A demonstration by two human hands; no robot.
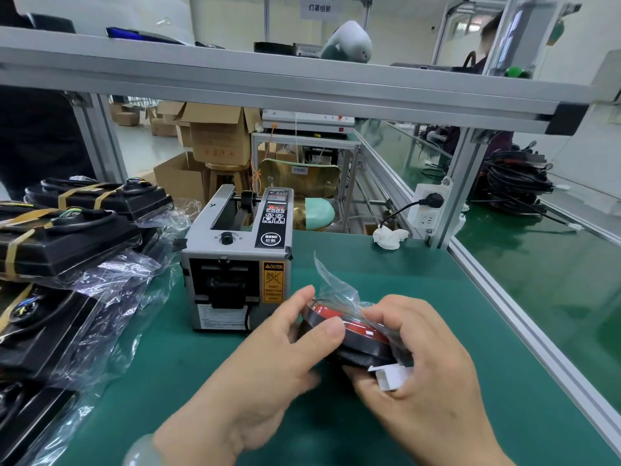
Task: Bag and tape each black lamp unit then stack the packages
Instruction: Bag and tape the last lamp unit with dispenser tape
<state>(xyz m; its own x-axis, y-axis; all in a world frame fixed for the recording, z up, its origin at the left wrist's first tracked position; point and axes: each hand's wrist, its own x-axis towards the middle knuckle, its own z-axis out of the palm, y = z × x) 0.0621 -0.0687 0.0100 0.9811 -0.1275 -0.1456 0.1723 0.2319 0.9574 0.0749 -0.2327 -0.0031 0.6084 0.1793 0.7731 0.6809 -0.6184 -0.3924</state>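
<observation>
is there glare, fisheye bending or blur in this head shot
Head view: soft, even light, only a faint shadow under the left hand on the green mat; head view: white glare streaks on the bagged lamp units at left and the clear bag in hand; head view: wide-angle bend bows the aluminium shelf beam; head view: tape dispenser sharp, cartons behind softer.

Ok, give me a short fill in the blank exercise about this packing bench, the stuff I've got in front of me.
1. The left hand and right hand grip the black lamp unit in its clear bag; the strip on the unit is ____.
2. The mat under the tape dispenser is ____.
3. The taped packages are stacked on the person's ____ side.

Missing words: red, green, left.
</observation>
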